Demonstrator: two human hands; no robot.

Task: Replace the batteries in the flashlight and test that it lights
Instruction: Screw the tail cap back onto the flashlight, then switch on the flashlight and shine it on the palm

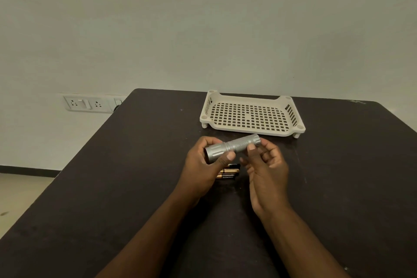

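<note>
A silver metal flashlight (234,146) is held level above the dark table (135,176), its wide head to the left and its tail to the right. My left hand (203,169) grips the head end, thumb across the body. My right hand (266,165) pinches the tail end between thumb and fingers. Under the hands, a few black-and-copper batteries (229,172) lie side by side on the table, partly hidden by my left hand.
A cream perforated plastic tray (250,117) stands empty on short feet just beyond the hands. A wall socket panel (90,104) sits on the wall at left. The table's left edge runs diagonally, with the floor below it.
</note>
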